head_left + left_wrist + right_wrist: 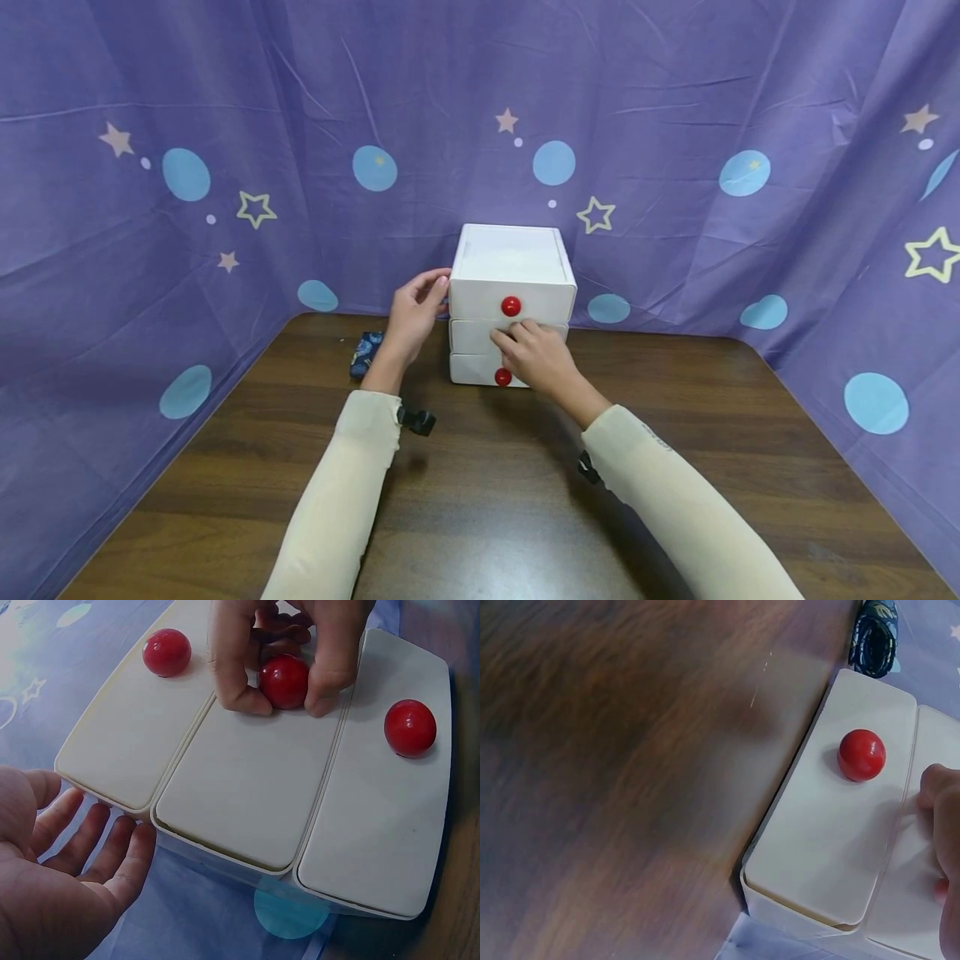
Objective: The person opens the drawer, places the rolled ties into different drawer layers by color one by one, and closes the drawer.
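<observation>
A white three-drawer unit (513,254) stands at the back of the table, each drawer front bearing a round red knob. My right hand (536,354) is at the middle drawer (232,780). Thumb and finger pinch its red knob (285,682) from both sides, as the left wrist view shows. Above and below it, the top knob (511,306) and the bottom knob (503,377) are free. My left hand (416,312) rests its loosely spread fingertips (135,847) against the unit's left side, near the top drawer. All three drawer fronts sit about flush with the frame.
Left of the unit, behind my left wrist, lies a rolled dark blue patterned cloth (366,354). The brown wooden table (480,500) stretches toward me. A purple curtain (450,100) with stars and dots hangs close behind the unit and along both sides.
</observation>
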The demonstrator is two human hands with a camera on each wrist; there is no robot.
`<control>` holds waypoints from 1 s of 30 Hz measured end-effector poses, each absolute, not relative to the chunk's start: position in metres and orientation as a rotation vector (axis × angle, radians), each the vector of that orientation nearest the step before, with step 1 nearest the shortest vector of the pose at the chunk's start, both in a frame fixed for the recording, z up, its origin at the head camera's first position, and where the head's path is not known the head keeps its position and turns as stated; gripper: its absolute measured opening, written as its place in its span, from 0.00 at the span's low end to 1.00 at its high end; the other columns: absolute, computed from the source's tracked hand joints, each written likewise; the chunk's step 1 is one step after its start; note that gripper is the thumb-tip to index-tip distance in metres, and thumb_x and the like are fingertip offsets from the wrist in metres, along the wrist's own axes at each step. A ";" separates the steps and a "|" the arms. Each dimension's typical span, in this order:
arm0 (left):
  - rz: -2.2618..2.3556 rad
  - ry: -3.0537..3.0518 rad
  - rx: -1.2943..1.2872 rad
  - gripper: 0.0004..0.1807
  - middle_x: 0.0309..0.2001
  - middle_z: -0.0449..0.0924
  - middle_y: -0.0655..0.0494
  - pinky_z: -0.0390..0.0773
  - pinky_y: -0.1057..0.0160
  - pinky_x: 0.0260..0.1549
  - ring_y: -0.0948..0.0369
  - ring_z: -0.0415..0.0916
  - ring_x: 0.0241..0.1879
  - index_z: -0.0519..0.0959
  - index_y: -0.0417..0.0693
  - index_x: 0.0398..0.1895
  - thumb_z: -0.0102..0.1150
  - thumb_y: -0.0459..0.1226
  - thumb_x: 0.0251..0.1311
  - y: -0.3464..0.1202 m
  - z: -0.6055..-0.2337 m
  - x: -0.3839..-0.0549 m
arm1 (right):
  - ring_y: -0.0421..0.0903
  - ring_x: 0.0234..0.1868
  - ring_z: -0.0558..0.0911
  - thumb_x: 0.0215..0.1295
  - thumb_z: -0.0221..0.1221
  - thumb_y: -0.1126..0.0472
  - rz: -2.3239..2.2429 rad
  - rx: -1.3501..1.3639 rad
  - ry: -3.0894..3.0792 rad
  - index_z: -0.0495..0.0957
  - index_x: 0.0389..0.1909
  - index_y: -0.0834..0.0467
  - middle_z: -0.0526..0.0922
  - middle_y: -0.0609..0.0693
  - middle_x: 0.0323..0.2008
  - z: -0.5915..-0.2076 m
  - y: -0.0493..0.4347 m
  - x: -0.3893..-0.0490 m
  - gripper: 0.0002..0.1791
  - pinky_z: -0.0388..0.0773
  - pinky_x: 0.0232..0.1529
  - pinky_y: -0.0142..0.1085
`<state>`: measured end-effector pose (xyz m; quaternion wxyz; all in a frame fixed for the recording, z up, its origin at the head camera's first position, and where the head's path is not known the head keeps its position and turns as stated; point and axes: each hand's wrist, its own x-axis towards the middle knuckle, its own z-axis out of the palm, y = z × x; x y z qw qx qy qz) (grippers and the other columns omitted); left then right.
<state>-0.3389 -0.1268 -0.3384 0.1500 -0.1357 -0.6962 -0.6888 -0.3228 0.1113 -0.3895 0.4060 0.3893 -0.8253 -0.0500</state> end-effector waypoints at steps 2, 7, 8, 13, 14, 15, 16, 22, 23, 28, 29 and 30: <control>-1.978 -1.998 -0.389 0.20 0.56 0.81 0.45 0.84 0.54 0.52 0.56 0.78 0.54 0.79 0.42 0.63 0.56 0.43 0.76 -0.126 -0.338 -0.339 | 0.52 0.37 0.82 0.63 0.65 0.58 -0.128 0.978 -2.076 0.83 0.53 0.54 0.86 0.53 0.40 -0.390 0.111 -0.323 0.17 0.82 0.29 0.40; -1.979 -1.998 -0.386 0.20 0.56 0.81 0.45 0.84 0.54 0.52 0.56 0.78 0.54 0.80 0.42 0.63 0.56 0.44 0.76 -0.126 -0.339 -0.339 | 0.53 0.37 0.82 0.63 0.66 0.59 -0.097 0.990 -2.077 0.82 0.53 0.56 0.85 0.54 0.38 -0.389 0.112 -0.322 0.17 0.82 0.34 0.42; -1.981 -1.999 -0.384 0.20 0.56 0.81 0.45 0.84 0.53 0.52 0.55 0.78 0.54 0.80 0.42 0.63 0.57 0.44 0.75 -0.126 -0.339 -0.339 | 0.53 0.37 0.81 0.63 0.66 0.59 -0.088 0.996 -2.087 0.82 0.53 0.56 0.84 0.54 0.38 -0.390 0.112 -0.321 0.17 0.81 0.34 0.42; -1.979 -2.004 -0.396 0.21 0.57 0.81 0.45 0.83 0.53 0.53 0.55 0.78 0.55 0.79 0.43 0.63 0.57 0.45 0.75 -0.126 -0.341 -0.340 | 0.53 0.39 0.79 0.63 0.67 0.58 0.000 1.028 -2.150 0.81 0.54 0.55 0.82 0.54 0.39 -0.387 0.118 -0.313 0.18 0.78 0.36 0.42; -1.980 -1.998 -0.396 0.21 0.57 0.81 0.45 0.83 0.52 0.53 0.55 0.78 0.55 0.79 0.43 0.63 0.57 0.44 0.75 -0.126 -0.341 -0.340 | 0.53 0.40 0.79 0.64 0.67 0.58 0.023 1.035 -2.156 0.81 0.54 0.55 0.82 0.54 0.39 -0.385 0.120 -0.312 0.18 0.78 0.37 0.42; -1.977 -1.996 -0.399 0.21 0.57 0.80 0.45 0.83 0.52 0.53 0.55 0.78 0.55 0.79 0.42 0.63 0.57 0.44 0.75 -0.126 -0.341 -0.340 | 0.53 0.40 0.79 0.64 0.67 0.59 0.055 1.043 -2.157 0.81 0.54 0.55 0.82 0.54 0.39 -0.382 0.121 -0.310 0.18 0.78 0.38 0.42; -1.978 -1.994 -0.399 0.21 0.57 0.80 0.45 0.83 0.52 0.53 0.56 0.78 0.55 0.79 0.42 0.63 0.57 0.44 0.75 -0.126 -0.341 -0.340 | 0.53 0.40 0.80 0.64 0.67 0.60 0.090 1.051 -2.153 0.81 0.54 0.56 0.82 0.54 0.39 -0.380 0.123 -0.308 0.17 0.78 0.38 0.43; -1.985 -1.988 -0.400 0.21 0.57 0.80 0.44 0.83 0.53 0.53 0.56 0.78 0.55 0.79 0.41 0.63 0.56 0.44 0.76 -0.127 -0.342 -0.339 | 0.54 0.37 0.79 0.63 0.66 0.65 0.286 1.063 -2.034 0.82 0.51 0.60 0.82 0.54 0.36 -0.362 0.130 -0.300 0.15 0.77 0.38 0.46; -1.983 -1.988 -0.399 0.21 0.57 0.80 0.44 0.83 0.53 0.53 0.56 0.78 0.55 0.79 0.41 0.63 0.56 0.44 0.76 -0.128 -0.342 -0.339 | 0.54 0.37 0.79 0.63 0.65 0.65 0.310 1.055 -2.006 0.83 0.50 0.61 0.81 0.54 0.35 -0.359 0.131 -0.298 0.14 0.78 0.38 0.46; -1.990 -1.983 -0.398 0.21 0.56 0.81 0.44 0.83 0.51 0.53 0.55 0.78 0.54 0.80 0.42 0.63 0.57 0.44 0.75 -0.127 -0.341 -0.339 | 0.55 0.37 0.79 0.63 0.64 0.67 0.416 0.982 -1.898 0.83 0.45 0.63 0.82 0.55 0.36 -0.347 0.136 -0.294 0.10 0.78 0.38 0.47; -1.989 -1.987 -0.400 0.21 0.56 0.81 0.45 0.83 0.51 0.53 0.56 0.78 0.54 0.80 0.42 0.63 0.57 0.44 0.75 -0.126 -0.340 -0.339 | 0.56 0.38 0.79 0.63 0.63 0.67 0.440 0.964 -1.882 0.83 0.45 0.63 0.82 0.56 0.37 -0.344 0.137 -0.294 0.10 0.77 0.38 0.48; -1.989 -1.988 -0.402 0.21 0.56 0.81 0.45 0.83 0.51 0.53 0.55 0.78 0.54 0.80 0.42 0.63 0.57 0.44 0.75 -0.126 -0.340 -0.339 | 0.57 0.39 0.78 0.63 0.63 0.67 0.463 0.945 -1.868 0.83 0.46 0.63 0.82 0.57 0.38 -0.343 0.139 -0.294 0.11 0.77 0.38 0.49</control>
